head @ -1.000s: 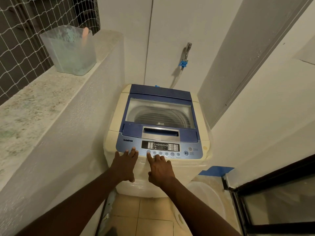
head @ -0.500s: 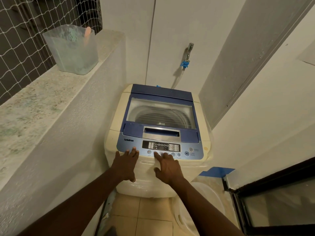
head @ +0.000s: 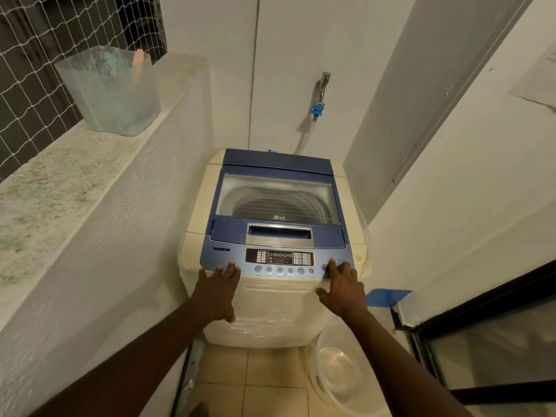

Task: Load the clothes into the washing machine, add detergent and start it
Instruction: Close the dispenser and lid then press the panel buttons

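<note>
While bent over closed-lid washing machine [head: 270,311], left hand [head: 215,291] spread flat on control panel [head: 279,257] edge, right hand [head: 343,290] loosely open, forefinger [head: 331,266] touching panel's right end.

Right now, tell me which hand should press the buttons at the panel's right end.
Right: the right hand has fingertips on the control panel's right end; the left hand rests at its left end.

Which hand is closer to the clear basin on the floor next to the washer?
Right. The right hand is on the control panel's right end, up above the basin; the left hand rests on the panel's left end, farther across.
</note>
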